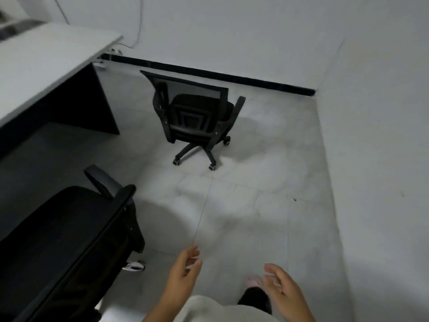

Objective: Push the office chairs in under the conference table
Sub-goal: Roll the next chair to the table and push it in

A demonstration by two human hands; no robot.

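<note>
Two black office chairs: far chair [195, 117] upper centre of frame, clear of conference table [46, 66] at upper left, standing on tiled floor [255, 194]; near chair [69, 240] at lower left, seat tucked toward table. Left hand [183, 273] and right hand [283, 289] low in frame, fingers loosely spread, holding nothing, touching neither chair.

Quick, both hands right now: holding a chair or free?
Left hand: open, holding nothing, touching no chair.
Right hand: open, holding nothing.
</note>
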